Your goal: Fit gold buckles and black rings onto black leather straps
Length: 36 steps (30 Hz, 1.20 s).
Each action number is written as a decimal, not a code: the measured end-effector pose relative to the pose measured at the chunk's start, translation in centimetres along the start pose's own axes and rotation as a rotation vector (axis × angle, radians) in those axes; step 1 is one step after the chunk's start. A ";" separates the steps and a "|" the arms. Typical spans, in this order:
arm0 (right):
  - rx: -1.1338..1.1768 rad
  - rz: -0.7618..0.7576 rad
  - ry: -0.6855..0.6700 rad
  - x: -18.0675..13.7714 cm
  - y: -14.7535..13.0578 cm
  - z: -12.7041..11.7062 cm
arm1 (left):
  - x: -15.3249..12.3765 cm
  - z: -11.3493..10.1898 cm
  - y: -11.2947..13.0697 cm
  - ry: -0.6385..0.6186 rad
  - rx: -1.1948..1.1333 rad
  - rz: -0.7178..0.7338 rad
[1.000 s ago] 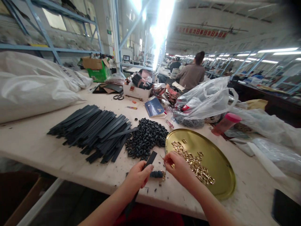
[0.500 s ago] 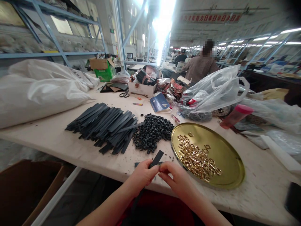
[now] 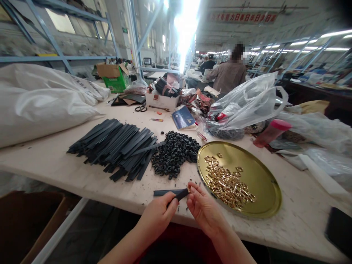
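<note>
My left hand (image 3: 158, 216) is closed around a black strap (image 3: 180, 194) at the table's near edge. My right hand (image 3: 202, 207) pinches a small gold buckle (image 3: 188, 188) at the strap's tip. Another black strap piece (image 3: 165, 192) lies flat just beyond my left hand. To the right is a round gold tray (image 3: 264, 179) holding a heap of gold buckles (image 3: 228, 181). A pile of black loops (image 3: 176, 154) and a stack of black straps (image 3: 115, 145) lie further back on the table.
A big white sack (image 3: 35, 101) fills the left of the table. Clear plastic bags (image 3: 247, 106), a pink-capped bottle (image 3: 271, 132), a blue booklet (image 3: 183, 118), scissors (image 3: 140, 108) and a white box (image 3: 162, 99) sit behind. A person (image 3: 228, 73) works farther back. A brown carton (image 3: 24, 220) sits below left.
My right hand left the gold tray and came to the strap tip held by my left hand; the strap now points more to the right, with the buckle at its end.
</note>
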State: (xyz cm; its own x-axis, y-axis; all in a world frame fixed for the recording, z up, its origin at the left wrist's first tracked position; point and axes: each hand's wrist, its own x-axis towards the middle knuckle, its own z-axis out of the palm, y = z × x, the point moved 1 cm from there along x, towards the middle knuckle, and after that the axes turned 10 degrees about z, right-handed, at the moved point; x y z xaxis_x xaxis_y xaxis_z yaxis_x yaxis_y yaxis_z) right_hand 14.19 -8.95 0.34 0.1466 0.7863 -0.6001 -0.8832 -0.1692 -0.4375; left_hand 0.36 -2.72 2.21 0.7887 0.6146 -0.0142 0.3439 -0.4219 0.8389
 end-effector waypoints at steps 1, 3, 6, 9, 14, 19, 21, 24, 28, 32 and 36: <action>0.019 0.023 0.002 0.0 0.2 0.0 | 0.0 -0.1 0.1 -0.013 0.045 0.003; 0.039 0.054 0.001 -0.1 0.6 -0.1 | 0.1 -0.3 0.0 -0.048 0.108 0.012; 0.048 0.072 -0.007 0.2 1.1 -0.4 | 0.3 -0.5 -0.3 -0.070 0.164 0.008; 0.007 0.056 -0.004 0.6 2.0 -0.5 | 0.4 -0.5 -0.6 -0.079 0.167 -0.001; -0.290 -0.142 0.001 1.0 3.6 -0.4 | 0.3 0.1 -0.4 -0.093 -0.020 0.002; -0.640 -0.452 0.110 0.5 3.9 -0.9 | 0.1 0.4 -0.5 -0.063 -0.295 -0.046; -0.685 -0.448 0.099 0.3 3.8 -1.0 | 0.1 0.5 -0.7 -0.085 -0.397 -0.094; -0.628 -0.352 0.059 0.2 3.8 -0.8 | 0.1 0.9 -0.7 -0.116 -0.538 -0.140; -0.607 -0.306 0.042 0.0 3.6 -0.6 | 0.0 1.3 -0.3 -0.064 -0.621 -0.200; -0.858 -0.546 0.159 -0.6 3.0 -0.7 | -0.3 1.4 0.4 -0.013 -0.653 -0.228; -0.915 -0.537 0.124 -0.8 2.3 -0.7 | -0.4 1.3 0.5 -0.004 -0.690 -0.185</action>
State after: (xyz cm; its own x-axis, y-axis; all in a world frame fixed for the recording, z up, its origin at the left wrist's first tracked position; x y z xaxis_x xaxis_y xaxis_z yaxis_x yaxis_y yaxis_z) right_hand 12.33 -10.37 -0.62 0.5067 0.8334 -0.2208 -0.0268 -0.2407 -0.9702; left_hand 0.90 -4.07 1.96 0.7510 0.6323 -0.1902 0.0725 0.2074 0.9756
